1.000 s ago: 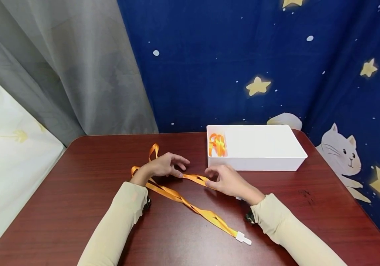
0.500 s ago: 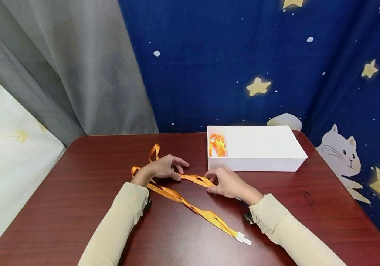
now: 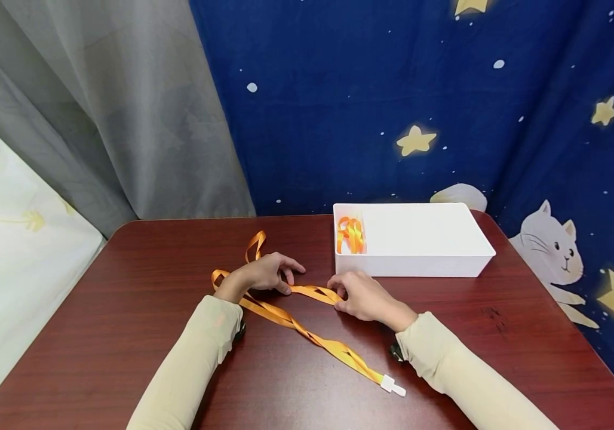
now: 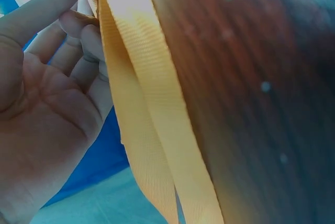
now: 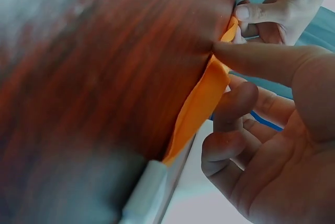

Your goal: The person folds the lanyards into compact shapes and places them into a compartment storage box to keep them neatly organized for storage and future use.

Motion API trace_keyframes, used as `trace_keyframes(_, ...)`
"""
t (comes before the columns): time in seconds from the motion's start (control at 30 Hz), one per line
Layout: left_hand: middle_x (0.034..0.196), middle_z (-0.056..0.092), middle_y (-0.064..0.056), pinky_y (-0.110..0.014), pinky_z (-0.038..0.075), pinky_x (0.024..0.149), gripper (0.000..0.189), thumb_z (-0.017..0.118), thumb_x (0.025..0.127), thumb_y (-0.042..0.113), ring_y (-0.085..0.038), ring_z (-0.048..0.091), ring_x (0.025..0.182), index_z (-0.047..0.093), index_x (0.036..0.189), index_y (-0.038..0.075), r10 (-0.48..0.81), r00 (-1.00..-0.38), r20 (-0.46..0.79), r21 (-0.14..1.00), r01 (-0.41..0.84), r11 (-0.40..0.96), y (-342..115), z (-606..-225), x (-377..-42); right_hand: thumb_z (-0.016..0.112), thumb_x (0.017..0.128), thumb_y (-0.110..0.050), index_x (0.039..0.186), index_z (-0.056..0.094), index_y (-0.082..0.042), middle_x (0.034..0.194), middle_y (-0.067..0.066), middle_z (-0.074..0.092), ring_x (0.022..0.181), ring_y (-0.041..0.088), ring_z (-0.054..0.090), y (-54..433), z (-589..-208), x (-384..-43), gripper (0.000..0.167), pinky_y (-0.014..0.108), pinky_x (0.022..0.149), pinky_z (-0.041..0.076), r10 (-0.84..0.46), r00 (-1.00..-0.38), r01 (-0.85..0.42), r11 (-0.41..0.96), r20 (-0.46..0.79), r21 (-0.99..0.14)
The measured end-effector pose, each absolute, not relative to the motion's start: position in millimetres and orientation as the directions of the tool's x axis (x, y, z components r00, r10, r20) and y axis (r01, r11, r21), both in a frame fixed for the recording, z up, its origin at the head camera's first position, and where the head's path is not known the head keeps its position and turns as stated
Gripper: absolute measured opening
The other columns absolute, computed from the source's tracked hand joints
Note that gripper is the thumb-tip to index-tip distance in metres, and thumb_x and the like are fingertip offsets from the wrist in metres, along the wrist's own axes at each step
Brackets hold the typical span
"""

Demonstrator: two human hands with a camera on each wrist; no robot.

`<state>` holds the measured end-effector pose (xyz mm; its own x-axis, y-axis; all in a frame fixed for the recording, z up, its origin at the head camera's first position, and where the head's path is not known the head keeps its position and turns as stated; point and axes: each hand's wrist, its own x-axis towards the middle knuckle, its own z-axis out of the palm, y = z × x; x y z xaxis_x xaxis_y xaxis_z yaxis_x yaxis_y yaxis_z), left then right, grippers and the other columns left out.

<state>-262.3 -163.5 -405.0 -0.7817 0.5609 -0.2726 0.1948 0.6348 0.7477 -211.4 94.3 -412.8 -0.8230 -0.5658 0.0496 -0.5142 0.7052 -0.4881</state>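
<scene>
Two orange lanyards are on the dark red table. The back lanyard (image 3: 315, 292) runs between my hands, and its loop end sticks out behind my left wrist. My left hand (image 3: 266, 273) pinches this strap between thumb and fingers. To its right, my right hand (image 3: 366, 297) pinches the same strap nearer its end. In the right wrist view, a white clip (image 5: 145, 192) hangs at that end; the right hand hides it in the head view. The front lanyard (image 3: 298, 327) stretches diagonally beneath my left wrist to its own white clip (image 3: 393, 385).
A white box (image 3: 414, 266) stands at the back right of the table (image 3: 97, 334). Its narrow left compartment holds a coiled orange lanyard (image 3: 351, 235). Curtains (image 3: 312, 119) hang just behind the table's back edge.
Both hands keep to the back lanyard. The right hand has shifted slightly left, and the far loop has moved a little to the right. The front lanyard stays put.
</scene>
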Motion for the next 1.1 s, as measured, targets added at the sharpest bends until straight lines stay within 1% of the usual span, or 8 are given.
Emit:
trace_keyframes(0.2, 0.078, 0.067, -0.004, -0.024, 0.044, 0.061, 0.046, 0.071, 0.084, -0.01, -0.013, 0.055, 0.066, 0.064, 0.128, 0.002, 0.566, -0.779, -0.268, 0.762, 0.189, 0.62, -164.8, -406.5, -264.8, 0.077, 0.083, -0.004, 0.11, 0.072, -0.006, 0.076, -0.005, 0.061, 0.072, 0.011, 0.054, 92.5, -414.7, -214.1, 0.028, 0.028, 0.065, 0.047, -0.567, -0.822, -0.519, 0.704, 0.056, -0.485)
trace_keyframes(0.3, 0.079, 0.068, -0.004, -0.024, 0.043, 0.059, 0.046, 0.07, 0.085, -0.01, -0.013, 0.054, 0.065, 0.063, 0.13, 0.002, 0.578, -0.774, -0.259, 0.783, 0.182, 0.595, -166.2, -408.2, -266.1, 0.078, 0.082, -0.004, 0.111, 0.072, -0.004, 0.075, -0.004, 0.06, 0.071, 0.011, 0.054, 93.2, -416.2, -215.4, 0.029, 0.028, 0.064, 0.047, -0.572, -0.819, -0.517, 0.692, 0.054, -0.503)
trace_keyframes(0.47, 0.081, 0.068, -0.005, -0.023, 0.042, 0.057, 0.046, 0.068, 0.088, -0.009, -0.014, 0.053, 0.064, 0.06, 0.133, 0.0, 0.593, -0.77, -0.236, 0.818, 0.172, 0.548, -168.5, -408.1, -267.1, 0.08, 0.081, -0.005, 0.112, 0.07, -0.004, 0.077, -0.004, 0.06, 0.075, 0.013, 0.056, 94.8, -418.6, -217.2, 0.032, 0.029, 0.071, 0.048, -0.57, -0.821, -0.481, 0.672, 0.021, -0.562)
trace_keyframes(0.6, 0.083, 0.067, -0.006, -0.023, 0.042, 0.057, 0.047, 0.067, 0.089, -0.007, -0.018, 0.052, 0.065, 0.059, 0.134, 0.001, 0.593, -0.776, -0.213, 0.839, 0.165, 0.518, -169.2, -405.6, -266.7, 0.08, 0.081, -0.006, 0.115, 0.069, -0.003, 0.08, -0.003, 0.062, 0.079, 0.014, 0.056, 94.6, -419.5, -218.1, 0.036, 0.03, 0.074, 0.047, -0.581, -0.813, -0.488, 0.651, 0.032, -0.581)
trace_keyframes(0.8, 0.085, 0.067, -0.006, -0.026, 0.045, 0.059, 0.048, 0.066, 0.089, -0.007, -0.025, 0.055, 0.069, 0.057, 0.136, -0.001, 0.602, -0.776, -0.188, 0.86, 0.166, 0.482, -169.2, -400.5, -265.3, 0.08, 0.081, -0.008, 0.117, 0.068, -0.001, 0.084, 0.0, 0.063, 0.079, 0.016, 0.057, 93.5, -419.8, -218.1, 0.039, 0.028, 0.071, 0.047, -0.593, -0.804, -0.495, 0.614, 0.055, -0.615)
trace_keyframes(0.9, 0.086, 0.067, -0.007, -0.027, 0.048, 0.06, 0.048, 0.066, 0.09, -0.006, -0.03, 0.056, 0.071, 0.056, 0.136, -0.002, 0.612, -0.774, -0.161, 0.867, 0.185, 0.462, -169.3, -399.2, -265.3, 0.079, 0.081, -0.01, 0.117, 0.068, -0.001, 0.082, -0.001, 0.063, 0.075, 0.014, 0.056, 92.6, -420.2, -218.2, 0.039, 0.026, 0.068, 0.046, -0.588, -0.806, -0.492, 0.601, 0.069, -0.629)
trace_keyframes(1.0, 0.086, 0.067, -0.007, -0.027, 0.049, 0.06, 0.047, 0.066, 0.09, -0.004, -0.036, 0.057, 0.075, 0.056, 0.136, -0.002, 0.619, -0.773, -0.135, 0.874, 0.201, 0.442, -169.1, -398.6, -265.7, 0.078, 0.083, -0.013, 0.118, 0.067, -0.001, 0.077, -0.003, 0.062, 0.066, 0.01, 0.056, 91.0, -420.9, -218.7, 0.038, 0.027, 0.066, 0.047, -0.583, -0.809, -0.488, 0.591, 0.079, -0.642)
trace_keyframes(1.1, 0.086, 0.067, -0.006, -0.028, 0.049, 0.06, 0.047, 0.067, 0.091, -0.001, -0.041, 0.057, 0.077, 0.056, 0.136, -0.003, 0.629, -0.768, -0.118, 0.883, 0.209, 0.421, -167.4, -396.9, -265.8, 0.076, 0.087, -0.017, 0.118, 0.067, -0.002, 0.073, -0.005, 0.063, 0.06, 0.006, 0.056, 89.4, -420.6, -218.8, 0.036, 0.028, 0.067, 0.048, -0.561, -0.823, -0.476, 0.6, 0.086, -0.643)
